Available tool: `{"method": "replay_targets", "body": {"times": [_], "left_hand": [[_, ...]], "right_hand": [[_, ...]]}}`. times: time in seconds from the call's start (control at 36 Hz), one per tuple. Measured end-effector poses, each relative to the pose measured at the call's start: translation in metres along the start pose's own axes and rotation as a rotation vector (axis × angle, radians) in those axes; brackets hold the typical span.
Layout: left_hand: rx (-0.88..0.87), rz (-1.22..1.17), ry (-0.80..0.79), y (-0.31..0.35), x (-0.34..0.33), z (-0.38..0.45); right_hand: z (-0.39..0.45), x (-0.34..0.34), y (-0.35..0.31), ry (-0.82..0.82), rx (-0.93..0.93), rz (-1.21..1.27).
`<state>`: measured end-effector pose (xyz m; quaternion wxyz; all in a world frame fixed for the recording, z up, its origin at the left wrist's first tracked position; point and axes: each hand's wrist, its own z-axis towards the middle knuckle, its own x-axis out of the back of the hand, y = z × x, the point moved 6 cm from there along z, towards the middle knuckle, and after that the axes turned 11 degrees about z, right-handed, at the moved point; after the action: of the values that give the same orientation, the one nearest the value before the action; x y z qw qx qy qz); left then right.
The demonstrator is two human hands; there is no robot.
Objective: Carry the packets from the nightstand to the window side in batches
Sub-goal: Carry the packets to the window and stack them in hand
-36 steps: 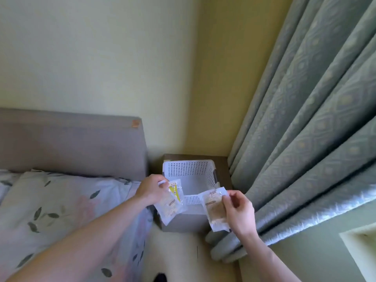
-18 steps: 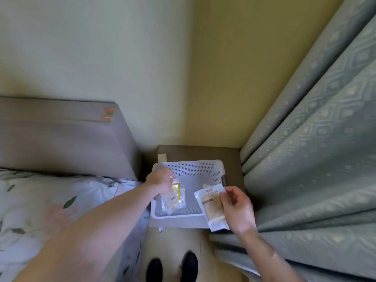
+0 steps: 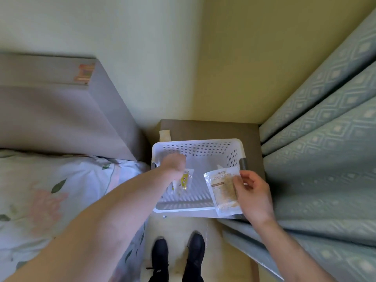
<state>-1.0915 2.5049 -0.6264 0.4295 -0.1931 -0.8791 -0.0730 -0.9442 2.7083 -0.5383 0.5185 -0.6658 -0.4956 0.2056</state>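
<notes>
While a second ago both packets hung outside it, our left hand [image 3: 174, 162] now lowers the yellow-marked packet [image 3: 184, 179] into the white basket [image 3: 234, 157]. Its grip is hidden. Our right hand [image 3: 251, 192] pinches the tan packet [image 3: 221, 190] at the rim.

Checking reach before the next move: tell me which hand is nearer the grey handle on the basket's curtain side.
Right. The right hand hangs just below the grey handle, holding the beige packet. The left hand is across the white basket, at its bed side.

pale yellow walls [image 3: 162, 47], grey headboard [image 3: 61, 110] left, patterned curtain [image 3: 325, 139] right.
</notes>
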Motion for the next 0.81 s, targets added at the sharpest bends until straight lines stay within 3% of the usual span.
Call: {"method": "replay_targets", "body": {"times": [0.19, 0.42, 0.69, 0.81], "left_hand": [[-0.081, 0.075, 0.096, -0.004, -0.004, -0.002], [-0.274, -0.099, 0.143, 0.007, 0.003, 0.002], [-0.259, -0.115, 0.012, 0.012, -0.036, 0.018], [-0.292, 0.02, 0.126, 0.013, -0.041, 0.018]], "right_hand": [[0.003, 0.002, -0.002, 0.0, 0.01, 0.013], [0.006, 0.008, -0.01, 0.003, 0.016, 0.042], [0.015, 0.005, 0.0, -0.017, 0.02, 0.066], [0.017, 0.003, 0.001, -0.035, 0.013, 0.046]]}}
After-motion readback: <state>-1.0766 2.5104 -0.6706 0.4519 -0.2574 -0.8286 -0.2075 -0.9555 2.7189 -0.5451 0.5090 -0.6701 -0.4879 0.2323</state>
